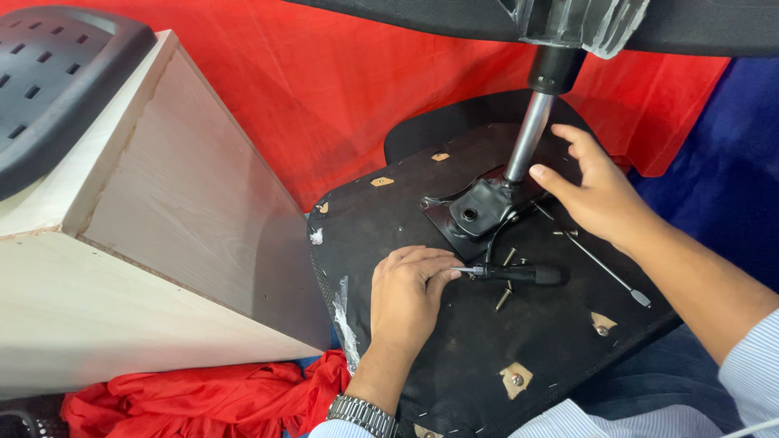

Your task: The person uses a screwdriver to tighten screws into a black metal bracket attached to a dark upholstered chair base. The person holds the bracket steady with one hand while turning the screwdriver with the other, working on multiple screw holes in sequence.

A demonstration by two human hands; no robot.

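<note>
Under both hands lies an upturned office-chair seat [487, 349], its black fabric underside stapled down and broken by small tan wood patches with screw heads. Reaching in from the lower edge with a metal watch [362, 415] on the wrist, the left hand [406, 296] rests palm down on the fabric, fingers curled, pinching the thin shaft of a screwdriver [511, 273] whose black handle points away to that hand's right. Just beyond the handle a few loose screws [505, 298] lie on the fabric. Coming from the right in a pale striped sleeve, the right hand [596, 191] is open, fingers spread, its fingertips touching the base of the shiny gas-lift column [527, 138] where it meets the black metal mounting plate [475, 211]. Below that wrist a long thin rod-like tool [596, 261] lies slanted on the seat. Left of the left hand the seat's edge sits close against a slanted pale wood-grain panel [187, 203], leaving little room there; the near part of the seat behind the left hand is freer. Red cloth [324, 81] hangs behind and bunches below.
</note>
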